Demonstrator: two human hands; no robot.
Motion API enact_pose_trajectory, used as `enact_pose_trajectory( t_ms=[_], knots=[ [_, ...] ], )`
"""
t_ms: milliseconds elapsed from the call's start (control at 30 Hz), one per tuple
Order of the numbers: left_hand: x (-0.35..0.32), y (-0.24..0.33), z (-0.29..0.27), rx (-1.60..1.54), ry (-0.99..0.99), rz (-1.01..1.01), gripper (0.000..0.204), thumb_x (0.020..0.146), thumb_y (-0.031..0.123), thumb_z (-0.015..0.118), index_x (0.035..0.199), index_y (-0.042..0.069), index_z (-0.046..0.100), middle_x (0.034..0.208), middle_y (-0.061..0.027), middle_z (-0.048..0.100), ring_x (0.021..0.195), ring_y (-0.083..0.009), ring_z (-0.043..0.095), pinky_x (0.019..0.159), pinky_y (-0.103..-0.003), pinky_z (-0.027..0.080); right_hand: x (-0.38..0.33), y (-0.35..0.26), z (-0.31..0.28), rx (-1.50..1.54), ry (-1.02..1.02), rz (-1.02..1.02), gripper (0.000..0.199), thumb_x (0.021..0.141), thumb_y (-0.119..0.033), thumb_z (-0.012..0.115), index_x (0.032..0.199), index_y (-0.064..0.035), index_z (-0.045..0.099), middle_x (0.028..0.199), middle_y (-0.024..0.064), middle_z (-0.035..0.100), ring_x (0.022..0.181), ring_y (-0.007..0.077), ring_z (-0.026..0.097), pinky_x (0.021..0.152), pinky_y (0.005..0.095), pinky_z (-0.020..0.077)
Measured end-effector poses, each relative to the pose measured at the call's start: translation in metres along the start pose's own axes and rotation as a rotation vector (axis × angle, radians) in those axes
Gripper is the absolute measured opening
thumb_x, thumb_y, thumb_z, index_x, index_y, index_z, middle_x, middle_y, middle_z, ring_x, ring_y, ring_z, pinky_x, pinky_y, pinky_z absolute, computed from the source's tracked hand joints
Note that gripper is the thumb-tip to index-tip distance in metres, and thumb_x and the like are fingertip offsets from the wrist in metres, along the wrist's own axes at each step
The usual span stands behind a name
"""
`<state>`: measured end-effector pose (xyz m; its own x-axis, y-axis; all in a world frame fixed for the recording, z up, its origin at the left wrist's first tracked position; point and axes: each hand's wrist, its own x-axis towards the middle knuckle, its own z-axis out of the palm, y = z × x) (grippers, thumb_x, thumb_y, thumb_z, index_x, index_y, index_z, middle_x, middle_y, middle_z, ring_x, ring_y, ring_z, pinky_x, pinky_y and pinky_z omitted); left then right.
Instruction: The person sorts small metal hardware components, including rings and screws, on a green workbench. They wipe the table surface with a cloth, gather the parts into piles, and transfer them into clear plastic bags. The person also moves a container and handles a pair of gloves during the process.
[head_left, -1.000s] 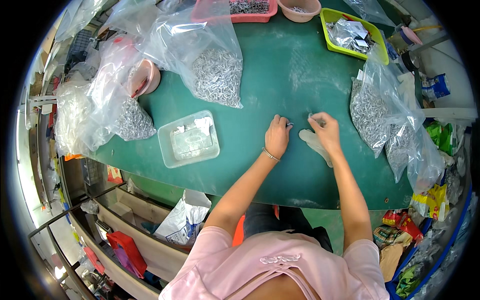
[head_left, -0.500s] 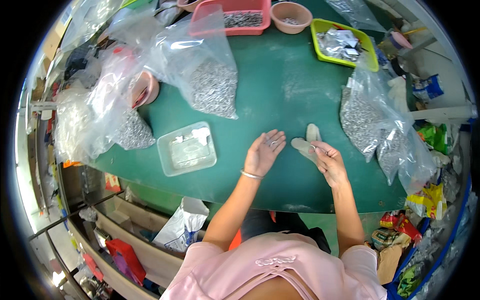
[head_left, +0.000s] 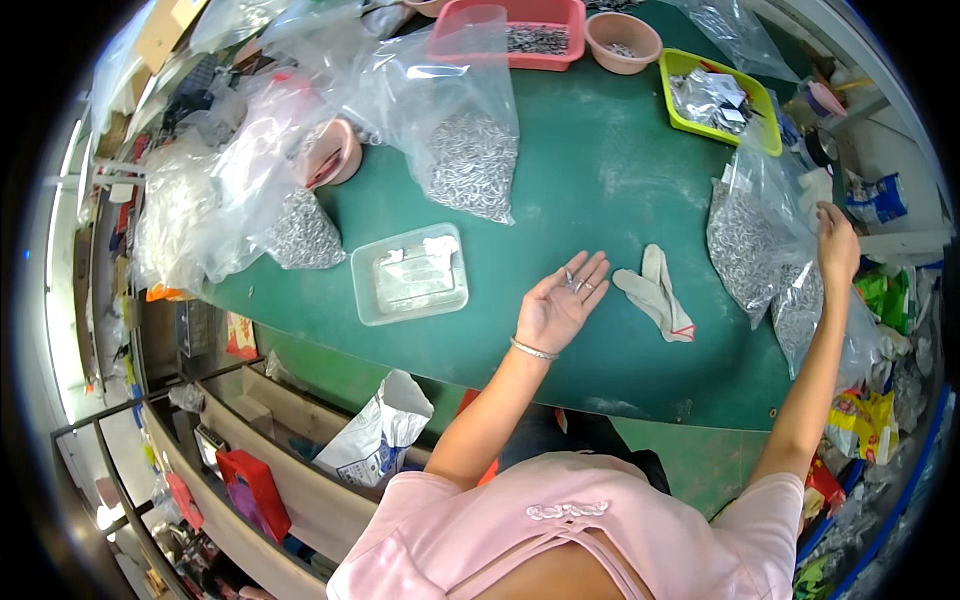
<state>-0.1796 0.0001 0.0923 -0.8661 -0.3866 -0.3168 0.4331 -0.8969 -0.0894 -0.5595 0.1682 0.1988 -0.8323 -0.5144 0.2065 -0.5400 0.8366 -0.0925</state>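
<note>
My left hand (head_left: 565, 305) is palm up over the green table, fingers stretched out, with a few small silvery metal pieces (head_left: 571, 281) lying on it. To its right lies a pale grey cloth glove (head_left: 660, 295) with a red hem, its two visible lobes spread in a V. My right hand (head_left: 839, 245) reaches far right, beside the clear bags of metal pieces. Its bent fingers are at the lower end of a white cloth thing (head_left: 816, 188). What they pinch, if anything, is too small to make out.
Clear bags of shiny metal pieces stand at the right (head_left: 745, 235), left (head_left: 303, 230) and centre back (head_left: 475, 160). A clear plastic tray (head_left: 368, 300) sits left of my left hand. Along the far edge are a pink tray (head_left: 580, 45), a pink bowl (head_left: 648, 50) and a lime-green tray (head_left: 770, 130).
My right hand has left the grey glove and moved to the far right. The glove lies uncovered on the table. My left hand stays palm up; the view has shifted slightly.
</note>
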Motion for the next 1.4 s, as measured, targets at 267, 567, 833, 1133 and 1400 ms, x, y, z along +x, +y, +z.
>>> enact_pose_trajectory(
  t_ms=[267,567,833,1133,1400],
  knots=[
    [-0.017,0.014,0.008,-0.004,0.014,0.119,0.036,0.092,0.02,0.044,0.121,-0.002,0.04,0.137,-0.0184,0.034,0.129,-0.0292,0.032,0.103,-0.038,0.035,-0.084,-0.082,0.004,0.891,-0.164,-0.119,0.021,0.089,-0.015,0.053,0.098,0.0024,0.061,0.088,0.0016,0.059,0.082,0.01,0.05,0.075,0.0259,0.0407],
    [-0.05,0.066,-0.04,-0.236,-0.132,0.188,0.027,0.088,0.006,0.05,0.114,-0.001,0.046,0.114,-0.0116,0.053,0.099,-0.0208,0.056,0.083,-0.029,0.05,-0.2,-0.178,0.041,1.658,-0.993,0.492,0.027,0.087,-0.006,0.053,0.112,0.0002,0.052,0.087,0.001,0.053,0.066,0.0069,0.048,0.053,0.0185,0.0396],
    [-0.108,0.263,0.027,0.274,0.373,0.967,0.02,0.086,0.002,0.05,0.104,-0.004,0.052,0.096,-0.0136,0.06,0.089,-0.0234,0.059,0.08,-0.033,0.051,-0.239,-0.208,0.063,1.725,-1.307,0.446,0.034,0.081,0.007,0.047,0.114,0.0032,0.046,0.097,0.0109,0.053,0.084,0.0192,0.054,0.072,0.0294,0.0464],
    [-0.1,0.514,0.13,1.884,0.874,0.879,0.04,0.086,0.034,0.049,0.088,-0.001,0.067,0.082,-0.0125,0.065,0.066,-0.0185,0.061,0.061,-0.03,0.049,-0.237,-0.247,0.05,1.608,-1.257,0.347,0.034,0.084,0.002,0.055,0.115,0.0029,0.042,0.104,0.0192,0.054,0.099,0.0311,0.057,0.087,0.0359,0.0483],
    [-0.085,0.508,0.124,2.415,1.067,0.021,0.074,0.085,0.063,0.034,0.097,-0.003,0.063,0.103,-0.0226,0.06,0.099,-0.0342,0.057,0.089,-0.04,0.041,-0.234,-0.289,0.042,1.483,-1.233,0.264,0.029,0.086,-0.002,0.053,0.113,0.003,0.045,0.099,0.0181,0.058,0.09,0.0296,0.061,0.079,0.0335,0.0514]
  ],
)
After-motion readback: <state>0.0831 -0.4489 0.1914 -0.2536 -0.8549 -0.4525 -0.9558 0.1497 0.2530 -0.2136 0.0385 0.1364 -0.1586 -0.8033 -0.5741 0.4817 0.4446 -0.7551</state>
